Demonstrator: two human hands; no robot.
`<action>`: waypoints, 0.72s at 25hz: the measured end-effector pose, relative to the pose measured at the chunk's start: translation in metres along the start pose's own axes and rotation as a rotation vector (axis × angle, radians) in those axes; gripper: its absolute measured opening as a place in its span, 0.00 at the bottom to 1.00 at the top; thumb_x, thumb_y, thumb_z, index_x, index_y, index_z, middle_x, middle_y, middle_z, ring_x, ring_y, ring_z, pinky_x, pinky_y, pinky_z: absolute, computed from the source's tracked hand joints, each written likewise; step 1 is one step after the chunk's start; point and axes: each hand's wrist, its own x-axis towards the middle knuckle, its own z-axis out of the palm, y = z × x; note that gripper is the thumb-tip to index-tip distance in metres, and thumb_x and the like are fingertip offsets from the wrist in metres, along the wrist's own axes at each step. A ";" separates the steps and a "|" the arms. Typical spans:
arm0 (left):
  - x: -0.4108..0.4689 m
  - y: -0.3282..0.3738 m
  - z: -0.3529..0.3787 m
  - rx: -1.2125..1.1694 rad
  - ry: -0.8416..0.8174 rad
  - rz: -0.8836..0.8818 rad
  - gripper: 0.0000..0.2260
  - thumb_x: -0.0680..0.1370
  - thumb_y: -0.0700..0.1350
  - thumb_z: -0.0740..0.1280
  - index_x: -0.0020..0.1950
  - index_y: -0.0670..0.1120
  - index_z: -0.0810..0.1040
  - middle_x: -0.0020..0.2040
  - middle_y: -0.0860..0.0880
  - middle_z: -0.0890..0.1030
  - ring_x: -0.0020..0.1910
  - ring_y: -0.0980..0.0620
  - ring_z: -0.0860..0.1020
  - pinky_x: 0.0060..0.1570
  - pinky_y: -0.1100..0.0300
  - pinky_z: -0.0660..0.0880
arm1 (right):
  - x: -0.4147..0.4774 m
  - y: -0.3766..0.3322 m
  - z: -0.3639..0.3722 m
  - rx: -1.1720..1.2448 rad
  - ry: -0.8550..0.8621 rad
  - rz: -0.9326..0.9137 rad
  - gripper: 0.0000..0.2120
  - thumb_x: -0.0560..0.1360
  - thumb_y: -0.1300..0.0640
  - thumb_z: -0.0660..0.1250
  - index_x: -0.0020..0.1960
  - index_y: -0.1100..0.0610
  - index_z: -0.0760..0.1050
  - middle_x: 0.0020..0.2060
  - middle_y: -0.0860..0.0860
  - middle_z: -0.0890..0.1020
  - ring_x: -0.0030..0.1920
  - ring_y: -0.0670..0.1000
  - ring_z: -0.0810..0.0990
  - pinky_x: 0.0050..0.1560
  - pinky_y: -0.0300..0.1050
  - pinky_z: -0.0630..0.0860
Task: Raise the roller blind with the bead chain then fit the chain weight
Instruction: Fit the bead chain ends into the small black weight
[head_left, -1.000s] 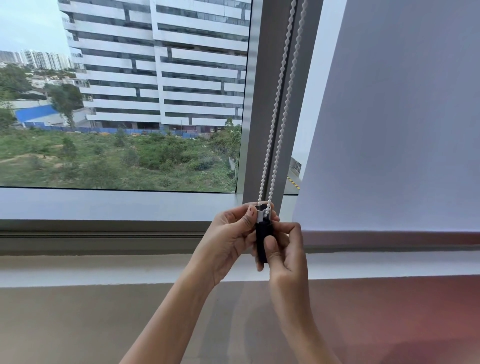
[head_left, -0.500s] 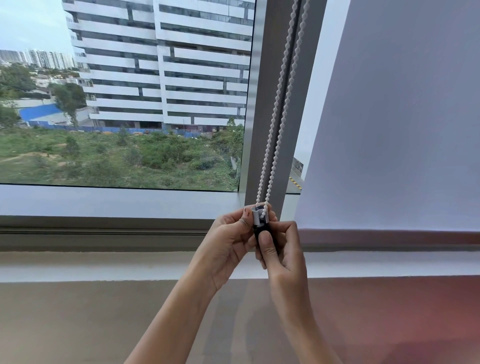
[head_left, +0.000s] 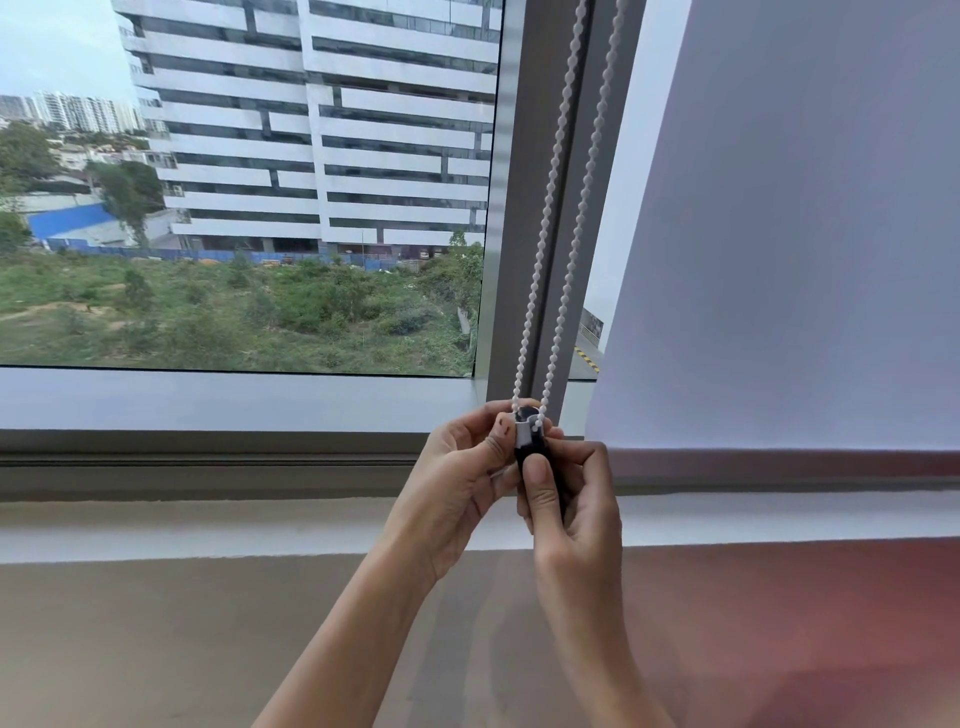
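Note:
A white bead chain (head_left: 558, 197) hangs as two strands in front of the grey window mullion and runs down into a small black and white chain weight (head_left: 529, 434). My left hand (head_left: 457, 483) pinches the top of the weight between thumb and fingers. My right hand (head_left: 576, 499) grips its black lower body, with the thumb pressed on the front. Most of the weight is hidden by my fingers. The white roller blind (head_left: 789, 234) hangs at the right, its bottom bar (head_left: 779, 465) just above the sill.
The grey mullion (head_left: 524, 260) stands behind the chain. A white window sill (head_left: 208, 530) runs across below the frame, with a beige wall (head_left: 156, 649) under it. Through the glass I see a large white building and green scrub.
The view has drifted slightly. My right thumb has slid up the black body of the weight and both hands have closed in tighter around it.

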 end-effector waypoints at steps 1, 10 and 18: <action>0.000 0.000 0.000 -0.013 0.002 -0.001 0.12 0.74 0.42 0.63 0.54 0.38 0.78 0.45 0.43 0.83 0.47 0.48 0.82 0.44 0.58 0.80 | 0.000 -0.001 0.000 -0.007 -0.008 -0.004 0.03 0.77 0.52 0.62 0.49 0.49 0.73 0.38 0.43 0.82 0.38 0.44 0.79 0.42 0.40 0.73; -0.004 -0.004 0.007 -0.073 0.028 -0.051 0.10 0.73 0.43 0.63 0.47 0.42 0.83 0.42 0.46 0.84 0.41 0.47 0.68 0.29 0.62 0.74 | -0.001 0.002 0.001 0.005 -0.004 0.036 0.04 0.76 0.51 0.63 0.49 0.50 0.73 0.43 0.46 0.84 0.44 0.46 0.82 0.47 0.49 0.76; -0.005 -0.009 0.009 -0.110 0.054 0.010 0.11 0.72 0.43 0.65 0.51 0.39 0.79 0.44 0.41 0.85 0.46 0.47 0.84 0.48 0.57 0.80 | -0.007 -0.003 0.004 -0.038 0.114 -0.050 0.06 0.74 0.49 0.66 0.48 0.49 0.71 0.47 0.41 0.84 0.51 0.44 0.83 0.50 0.34 0.76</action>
